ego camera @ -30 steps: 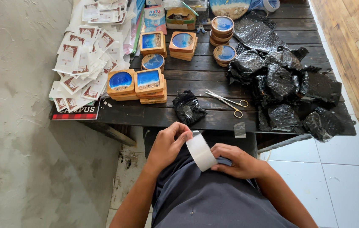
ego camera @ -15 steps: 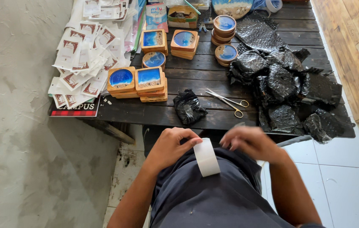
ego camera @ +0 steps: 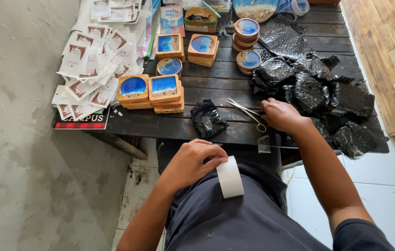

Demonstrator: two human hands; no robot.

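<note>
Left hand point(ego camera: 192, 162) pinches the rim of a clear tape roll point(ego camera: 230, 177) standing on edge on the lap, just below the near edge of the dark wooden surface point(ego camera: 216, 86). Right hand point(ego camera: 278, 114) lies over the handles of the gold-handled scissors point(ego camera: 246, 111), fingers curled on them; whether they are lifted, cannot tell. One black-wrapped bundle point(ego camera: 206, 118) sits alone just left of the scissors; a heap of black wrapped bundles point(ego camera: 318, 93) lies right of them. Resin coasters point(ego camera: 150, 90) stacked unwrapped, beyond and left of the scissors. A cut tape strip point(ego camera: 264, 144) hangs from the surface edge below the scissors. Judgement: wrapping partly done; many coasters remain bare.
</note>
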